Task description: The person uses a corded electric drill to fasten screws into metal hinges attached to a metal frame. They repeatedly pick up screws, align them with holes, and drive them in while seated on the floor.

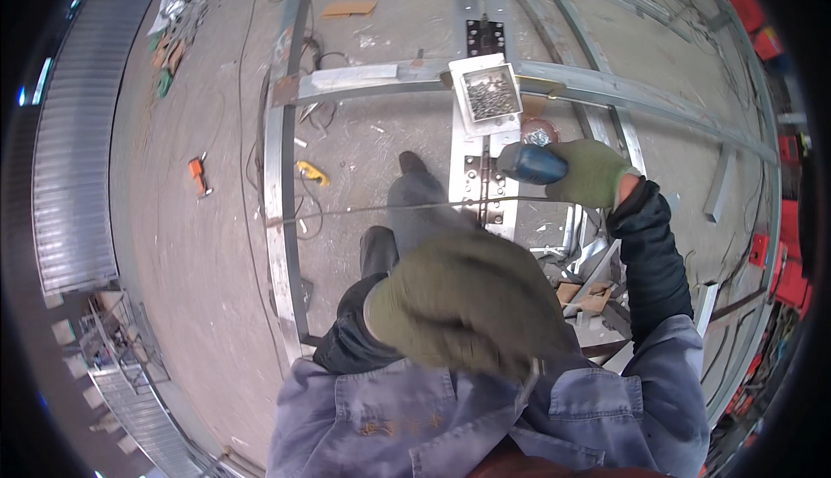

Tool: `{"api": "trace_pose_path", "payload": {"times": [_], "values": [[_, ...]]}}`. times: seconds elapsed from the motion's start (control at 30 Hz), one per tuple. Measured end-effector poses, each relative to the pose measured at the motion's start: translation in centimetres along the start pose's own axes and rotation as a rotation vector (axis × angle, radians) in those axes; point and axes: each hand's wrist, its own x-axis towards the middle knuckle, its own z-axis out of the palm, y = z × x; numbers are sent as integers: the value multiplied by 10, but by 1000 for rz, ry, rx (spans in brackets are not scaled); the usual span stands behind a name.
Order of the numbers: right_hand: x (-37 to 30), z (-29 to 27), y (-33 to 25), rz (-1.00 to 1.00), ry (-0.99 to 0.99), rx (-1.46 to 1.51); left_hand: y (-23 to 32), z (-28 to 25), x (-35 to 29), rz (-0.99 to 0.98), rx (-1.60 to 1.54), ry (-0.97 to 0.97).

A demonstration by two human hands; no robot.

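Metal frame (275, 162): square-section tubing, one rail down the left of centre, one bar across the upper half. Hazard: a foot could catch on it, the person standing among its members.

Pale metal strip (465, 145): upright in the frame, upper centre, under or against the crossbar; which, cannot tell. Hazard: a knock at its edge could shift it out of line.

Shoes (378, 248): dark, left of centre, near loose cable (309, 218). Hazard: snagging, if a step goes leftward.

Left hand (467, 300): green glove, lower centre, blurred, before the torso. Grip: fingers hidden; cannot tell whether spread, closed or holding.

Right hand (589, 171): green glove, right of centre, reaching over the strip's right edge. Grip: fingers curled together at a blue end; whether this is glove coating or a held thing, cannot tell. Hazard: thick gloves could fumble small parts.

White box (461, 101): upper centre, on the strip, askew, open. Hazard: a brush from the right hand could tip it.

Dark hinge (473, 185): on the strip, centre, just left of the right hand. Hazard: a pinched fingertip, if its leaves move.

Brown round dish (537, 121): just above the right hand. Hazard: upset by the knuckles.

Small metal fasteners (492, 95): heaped in the box. Hazard: scattering, should the box tip.
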Motion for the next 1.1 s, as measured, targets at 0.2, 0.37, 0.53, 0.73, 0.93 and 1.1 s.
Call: {"api": "trace_pose_path", "payload": {"times": [0.2,0.37,0.53,0.73,0.93,1.1], "values": [[0,-3,-18,-12,5,1,-3,20,-30,378,27,-161],[-6,-7,-26,28,0,-6,33,39,-34,322,39,-159],[-13,-9,-28,57,16,61,51,41,-38,333,214,-187],[-4,-1,-22,15,-8,38,53,52,-54,309,146,-168],[-12,-14,-28,107,-81,204,44,58,-68,261,-69,-153],[-7,-19,-41,181,-160,232,32,73,-96,55,-332,-16]]}}
